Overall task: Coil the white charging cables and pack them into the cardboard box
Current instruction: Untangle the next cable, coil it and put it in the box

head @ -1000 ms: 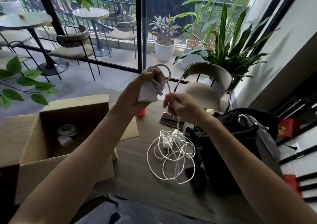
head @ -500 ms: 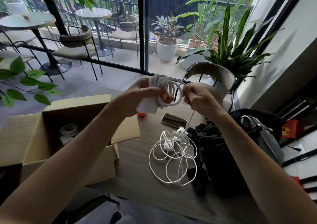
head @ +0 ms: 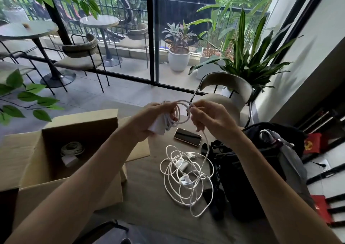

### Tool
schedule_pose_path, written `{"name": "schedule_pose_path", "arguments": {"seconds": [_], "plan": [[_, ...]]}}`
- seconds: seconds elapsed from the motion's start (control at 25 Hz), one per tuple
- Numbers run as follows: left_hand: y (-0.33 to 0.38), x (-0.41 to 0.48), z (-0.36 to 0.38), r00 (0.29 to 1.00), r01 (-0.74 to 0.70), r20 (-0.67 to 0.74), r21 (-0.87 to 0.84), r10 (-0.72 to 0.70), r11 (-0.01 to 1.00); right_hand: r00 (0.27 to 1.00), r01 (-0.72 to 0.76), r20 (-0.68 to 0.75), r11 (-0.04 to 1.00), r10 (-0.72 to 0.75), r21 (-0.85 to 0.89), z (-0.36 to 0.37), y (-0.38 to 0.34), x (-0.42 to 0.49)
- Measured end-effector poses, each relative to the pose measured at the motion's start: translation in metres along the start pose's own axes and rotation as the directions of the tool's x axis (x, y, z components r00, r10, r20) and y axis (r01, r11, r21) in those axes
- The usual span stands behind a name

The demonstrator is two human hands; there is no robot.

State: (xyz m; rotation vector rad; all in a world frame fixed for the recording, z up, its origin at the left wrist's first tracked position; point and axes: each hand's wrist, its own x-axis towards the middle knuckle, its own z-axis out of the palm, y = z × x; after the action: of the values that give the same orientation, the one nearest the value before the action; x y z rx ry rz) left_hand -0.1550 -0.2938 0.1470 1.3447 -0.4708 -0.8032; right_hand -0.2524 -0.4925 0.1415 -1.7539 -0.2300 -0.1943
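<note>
On the counter (head: 145, 197) a tangle of loose cables (head: 186, 178) lies beside a black bag (head: 252, 169), and to its left the open box (head: 78, 130) holds one coiled cable (head: 71, 148). Above them the left hand (head: 149, 120) grips a white charger (head: 157, 127) wound with cable, while the right hand (head: 209, 118) pinches its loop (head: 183, 101), the tail dropping to the tangle. A phone (head: 187, 136) lies just beyond.
</note>
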Motion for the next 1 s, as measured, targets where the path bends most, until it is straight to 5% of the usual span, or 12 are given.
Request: {"name": "schedule_pose_path", "arguments": {"seconds": [0.12, 0.24, 0.36, 0.48, 0.56, 0.64, 0.76, 0.92, 1.0], "plan": [[-0.001, 0.002, 0.006, 1.000, -0.023, 0.004, -0.006, 0.023, 1.000, 0.991, -0.095, -0.101, 0.995, 0.090, -0.042, 0.005, 0.003, 0.001], [-0.002, 0.001, 0.011, 0.990, -0.052, 0.120, -0.142, 0.069, 0.988, 0.990, -0.140, -0.024, 0.980, 0.138, -0.139, 0.013, 0.000, 0.007], [-0.006, 0.000, 0.013, 0.956, -0.026, 0.270, -0.301, 0.112, 0.953, 0.974, -0.179, 0.168, 0.974, 0.154, 0.141, 0.021, -0.007, 0.009], [-0.010, 0.002, 0.013, 0.940, -0.018, 0.309, -0.372, 0.142, 0.928, 0.978, -0.189, 0.133, 0.952, 0.161, 0.241, 0.022, -0.011, 0.013], [-0.010, 0.004, 0.012, 0.953, -0.020, 0.280, -0.325, 0.116, 0.945, 0.979, -0.199, -0.023, 0.977, 0.202, 0.075, 0.025, -0.011, 0.016], [-0.011, 0.006, 0.010, 0.968, -0.048, 0.231, -0.209, 0.097, 0.977, 0.975, -0.188, -0.171, 0.941, 0.144, -0.280, 0.026, -0.009, 0.016], [-0.015, 0.005, 0.011, 0.968, -0.070, 0.230, -0.154, 0.104, 0.986, 0.990, -0.132, -0.120, 0.834, 0.079, -0.536, 0.022, -0.011, 0.014], [-0.022, -0.003, 0.012, 0.893, 0.071, 0.427, -0.450, 0.145, 0.890, 0.992, -0.094, 0.068, 0.979, 0.108, -0.182, 0.023, -0.011, 0.014], [-0.020, -0.005, 0.012, 0.866, 0.074, 0.474, -0.443, 0.163, 0.894, 0.978, -0.138, 0.158, 0.990, 0.134, 0.014, 0.017, -0.006, 0.013]]}}
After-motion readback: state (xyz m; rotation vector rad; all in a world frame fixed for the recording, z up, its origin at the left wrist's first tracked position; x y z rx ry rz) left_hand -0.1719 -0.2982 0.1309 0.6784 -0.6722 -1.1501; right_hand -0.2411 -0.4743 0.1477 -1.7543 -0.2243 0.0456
